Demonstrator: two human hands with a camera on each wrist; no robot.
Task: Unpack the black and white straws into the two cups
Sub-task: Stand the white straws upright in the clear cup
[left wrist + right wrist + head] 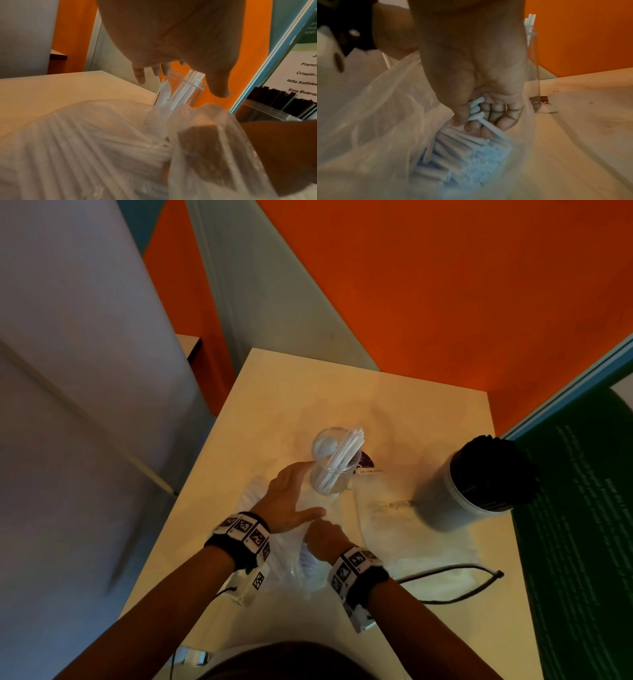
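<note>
A clear cup (332, 463) with a few white straws (346, 448) stands mid-table. To its right, a second cup (455, 498) is packed with black straws (496, 470). A clear plastic bag (85, 135) full of white straws (471, 155) lies at the near edge. My left hand (291, 501) hovers over the bag with straight fingers, fingertips (139, 75) close to the clear cup (187, 93). My right hand (323, 537) is inside the bag's mouth and grips a few white straws (476, 108) in its curled fingers (496, 115).
An empty flat plastic bag (394, 525) lies between the cups, with a purple label (367, 461) behind it. A black cable (452, 571) loops along the near right. A green poster board (582, 525) flanks the table's right edge; an orange wall (445, 285) stands behind.
</note>
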